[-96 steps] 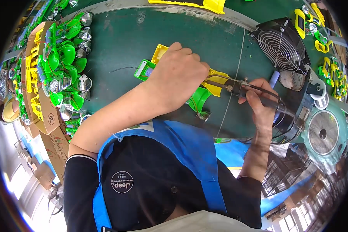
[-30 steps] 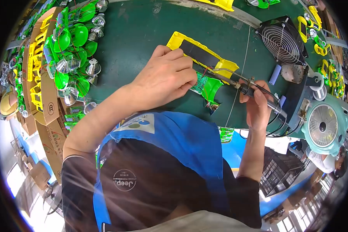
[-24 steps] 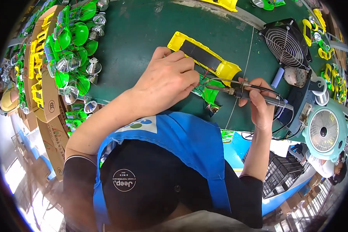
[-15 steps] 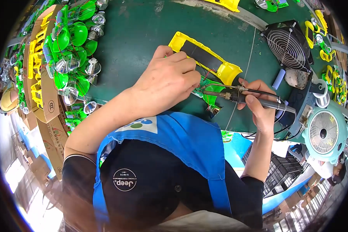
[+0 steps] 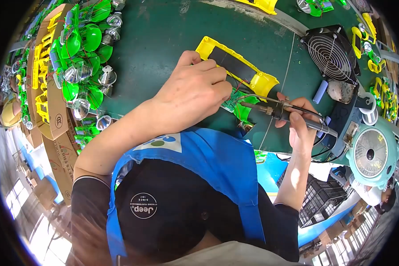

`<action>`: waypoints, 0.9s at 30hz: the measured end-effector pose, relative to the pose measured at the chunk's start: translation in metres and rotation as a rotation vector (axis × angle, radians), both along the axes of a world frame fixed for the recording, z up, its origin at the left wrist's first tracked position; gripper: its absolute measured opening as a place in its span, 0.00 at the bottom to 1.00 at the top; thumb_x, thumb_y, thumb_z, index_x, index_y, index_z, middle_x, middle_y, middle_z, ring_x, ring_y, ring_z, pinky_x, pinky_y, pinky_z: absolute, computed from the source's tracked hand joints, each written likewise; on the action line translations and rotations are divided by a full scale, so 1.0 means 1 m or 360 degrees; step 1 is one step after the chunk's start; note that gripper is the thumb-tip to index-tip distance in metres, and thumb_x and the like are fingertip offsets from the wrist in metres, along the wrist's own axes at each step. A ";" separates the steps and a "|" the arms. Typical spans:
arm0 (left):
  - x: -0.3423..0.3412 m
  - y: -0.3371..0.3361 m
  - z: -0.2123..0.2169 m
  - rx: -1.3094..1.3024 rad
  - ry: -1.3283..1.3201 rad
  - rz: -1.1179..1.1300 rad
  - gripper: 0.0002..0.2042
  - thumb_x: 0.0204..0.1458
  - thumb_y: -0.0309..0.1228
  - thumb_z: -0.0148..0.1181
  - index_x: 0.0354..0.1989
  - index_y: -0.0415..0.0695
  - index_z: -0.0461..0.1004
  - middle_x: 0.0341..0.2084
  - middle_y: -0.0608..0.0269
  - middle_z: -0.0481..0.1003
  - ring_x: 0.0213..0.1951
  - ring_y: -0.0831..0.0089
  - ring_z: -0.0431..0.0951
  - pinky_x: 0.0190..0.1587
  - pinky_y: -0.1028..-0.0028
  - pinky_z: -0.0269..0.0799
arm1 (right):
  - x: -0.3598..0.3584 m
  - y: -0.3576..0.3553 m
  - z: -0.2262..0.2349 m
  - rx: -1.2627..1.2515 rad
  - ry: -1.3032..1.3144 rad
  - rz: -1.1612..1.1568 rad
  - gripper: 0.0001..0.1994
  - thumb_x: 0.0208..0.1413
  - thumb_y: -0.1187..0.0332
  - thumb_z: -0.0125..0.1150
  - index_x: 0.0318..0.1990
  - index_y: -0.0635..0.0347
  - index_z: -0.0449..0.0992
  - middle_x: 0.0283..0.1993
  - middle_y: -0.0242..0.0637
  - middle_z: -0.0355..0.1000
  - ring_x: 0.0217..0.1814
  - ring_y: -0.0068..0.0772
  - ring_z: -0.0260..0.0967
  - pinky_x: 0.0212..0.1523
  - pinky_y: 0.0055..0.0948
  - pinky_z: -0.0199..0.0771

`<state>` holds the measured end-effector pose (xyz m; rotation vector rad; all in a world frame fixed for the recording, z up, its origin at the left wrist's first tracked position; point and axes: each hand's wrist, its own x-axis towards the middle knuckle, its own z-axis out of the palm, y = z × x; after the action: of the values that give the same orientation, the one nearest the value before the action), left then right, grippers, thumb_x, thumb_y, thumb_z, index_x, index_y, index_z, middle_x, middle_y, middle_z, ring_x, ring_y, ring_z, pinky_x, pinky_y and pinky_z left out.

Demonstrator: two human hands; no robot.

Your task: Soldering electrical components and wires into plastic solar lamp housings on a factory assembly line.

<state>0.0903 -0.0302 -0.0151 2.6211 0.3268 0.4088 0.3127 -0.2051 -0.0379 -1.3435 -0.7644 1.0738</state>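
My right hand (image 5: 300,119) grips a soldering iron (image 5: 292,116) with a thin metal tube along its top. The iron's tip points left, over a green circuit board (image 5: 231,103). My left hand (image 5: 198,84) is closed in a pinch beside the board; its fingertips and whatever they hold are hidden behind the knuckles. Just beyond those fingers lies a yellow plastic housing (image 5: 264,82) with a dark panel (image 5: 230,63) in its opening. Thin red wires run between board and housing. A green plastic piece (image 5: 242,114) sits under the iron.
Green lamp parts with silver reflectors (image 5: 77,73) are heaped at left, beside a cardboard box (image 5: 53,119) of yellow frames. On the right stand a black fan (image 5: 329,55), a blue cylindrical cell (image 5: 320,91), a solder spool (image 5: 369,114) and a teal fan (image 5: 371,153).
The soldering iron has drawn back slightly to the right and down with my right hand, uncovering more of the circuit board. My left hand has barely moved.
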 end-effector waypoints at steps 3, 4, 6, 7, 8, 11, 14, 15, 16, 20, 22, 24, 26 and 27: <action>0.001 0.000 0.001 0.0004 0.0010 0.0005 0.07 0.39 0.23 0.62 0.22 0.47 0.69 0.22 0.68 0.66 0.31 0.69 0.70 0.46 0.64 0.61 | -0.001 -0.002 -0.001 -0.0002 -0.0013 -0.0082 0.13 0.52 0.65 0.58 0.36 0.68 0.68 0.20 0.41 0.72 0.21 0.30 0.72 0.69 0.55 0.48; 0.001 0.001 0.000 0.0017 0.0011 0.0000 0.07 0.39 0.23 0.62 0.22 0.47 0.69 0.22 0.68 0.66 0.31 0.69 0.70 0.46 0.64 0.61 | 0.000 -0.002 -0.001 0.0001 -0.0019 -0.0086 0.13 0.53 0.65 0.58 0.36 0.68 0.67 0.20 0.41 0.72 0.22 0.30 0.72 0.69 0.55 0.48; 0.002 0.001 0.001 0.0013 0.0023 -0.0004 0.07 0.39 0.23 0.62 0.23 0.47 0.69 0.22 0.69 0.65 0.31 0.69 0.70 0.45 0.65 0.60 | 0.001 -0.001 -0.002 0.0005 -0.0029 -0.0068 0.13 0.53 0.65 0.57 0.36 0.68 0.67 0.19 0.40 0.71 0.22 0.30 0.72 0.69 0.53 0.49; 0.003 0.002 0.002 0.0008 0.0032 -0.0003 0.07 0.38 0.23 0.62 0.23 0.47 0.69 0.22 0.68 0.65 0.31 0.69 0.70 0.45 0.65 0.60 | 0.002 0.000 -0.001 0.0000 -0.0025 -0.0071 0.13 0.53 0.65 0.57 0.36 0.68 0.67 0.19 0.40 0.71 0.22 0.30 0.71 0.69 0.52 0.50; 0.003 0.001 0.002 0.0002 0.0043 0.0000 0.08 0.38 0.22 0.62 0.23 0.47 0.69 0.22 0.68 0.65 0.31 0.69 0.70 0.45 0.65 0.60 | 0.002 0.000 -0.002 -0.0007 -0.0013 -0.0079 0.14 0.53 0.64 0.57 0.37 0.68 0.67 0.19 0.40 0.71 0.22 0.30 0.71 0.69 0.51 0.50; 0.006 0.002 0.000 -0.0051 -0.0028 -0.0036 0.07 0.38 0.22 0.62 0.23 0.47 0.69 0.22 0.66 0.65 0.31 0.68 0.71 0.45 0.66 0.62 | 0.005 -0.004 -0.003 0.0111 0.0128 -0.0108 0.14 0.53 0.67 0.60 0.39 0.71 0.68 0.31 0.47 0.75 0.25 0.30 0.73 0.61 0.39 0.65; 0.011 0.025 0.013 -0.0427 -0.0152 -0.0052 0.05 0.43 0.24 0.62 0.28 0.44 0.72 0.24 0.66 0.69 0.32 0.66 0.72 0.44 0.67 0.63 | 0.003 -0.005 0.004 0.0290 0.0033 -0.0298 0.19 0.56 0.59 0.60 0.43 0.68 0.67 0.33 0.50 0.75 0.28 0.31 0.73 0.40 0.30 0.72; 0.015 0.036 0.020 -0.0425 -0.0102 0.0093 0.07 0.44 0.26 0.63 0.32 0.43 0.74 0.29 0.64 0.71 0.36 0.65 0.73 0.44 0.66 0.63 | 0.002 -0.002 0.008 0.0318 -0.0074 -0.0371 0.20 0.57 0.57 0.59 0.43 0.67 0.66 0.32 0.49 0.75 0.29 0.31 0.73 0.41 0.30 0.71; 0.020 0.042 0.019 -0.0244 -0.0066 0.0145 0.08 0.43 0.27 0.64 0.33 0.44 0.74 0.32 0.63 0.71 0.39 0.65 0.72 0.45 0.65 0.62 | -0.001 0.001 0.013 0.0348 -0.0185 -0.0445 0.21 0.58 0.55 0.58 0.44 0.66 0.65 0.32 0.49 0.75 0.30 0.31 0.73 0.43 0.30 0.71; 0.033 0.065 0.001 -0.0055 0.0480 0.0044 0.11 0.40 0.32 0.68 0.31 0.47 0.73 0.38 0.61 0.68 0.45 0.61 0.67 0.47 0.64 0.60 | -0.006 0.042 0.008 0.0504 -0.0604 -0.0464 0.21 0.61 0.53 0.55 0.49 0.60 0.61 0.34 0.44 0.75 0.40 0.32 0.73 0.50 0.34 0.65; 0.029 0.068 -0.002 0.0233 0.0072 -0.0027 0.13 0.36 0.32 0.69 0.29 0.47 0.71 0.36 0.62 0.68 0.44 0.61 0.68 0.48 0.62 0.61 | -0.009 0.062 0.007 0.0535 -0.0668 -0.0356 0.21 0.62 0.52 0.52 0.50 0.58 0.58 0.37 0.49 0.75 0.42 0.41 0.75 0.53 0.43 0.69; 0.016 0.058 0.014 0.0568 -0.0342 -0.0092 0.14 0.35 0.33 0.67 0.31 0.46 0.71 0.37 0.62 0.68 0.47 0.62 0.68 0.52 0.59 0.61 | -0.007 0.073 0.009 0.0643 -0.0522 -0.0291 0.18 0.61 0.61 0.57 0.51 0.60 0.60 0.43 0.46 0.74 0.49 0.37 0.72 0.56 0.38 0.67; -0.012 0.041 0.023 0.0396 -0.0234 -0.0177 0.13 0.39 0.31 0.63 0.35 0.47 0.70 0.39 0.61 0.70 0.48 0.62 0.69 0.55 0.57 0.61 | -0.004 0.095 0.001 0.0681 -0.0675 -0.0255 0.16 0.59 0.70 0.57 0.51 0.60 0.61 0.48 0.47 0.73 0.49 0.35 0.72 0.53 0.33 0.68; -0.025 0.033 0.023 0.0396 -0.0094 -0.0174 0.15 0.40 0.31 0.62 0.39 0.47 0.70 0.40 0.60 0.70 0.47 0.62 0.69 0.55 0.58 0.62 | -0.003 0.115 -0.005 0.0736 -0.0785 -0.0251 0.17 0.57 0.73 0.59 0.50 0.60 0.61 0.46 0.46 0.75 0.48 0.34 0.73 0.49 0.30 0.71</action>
<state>0.0651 0.0031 0.0076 2.8454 0.1184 0.5181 0.3094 -0.0906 -0.0430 -1.2445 -1.1650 0.3972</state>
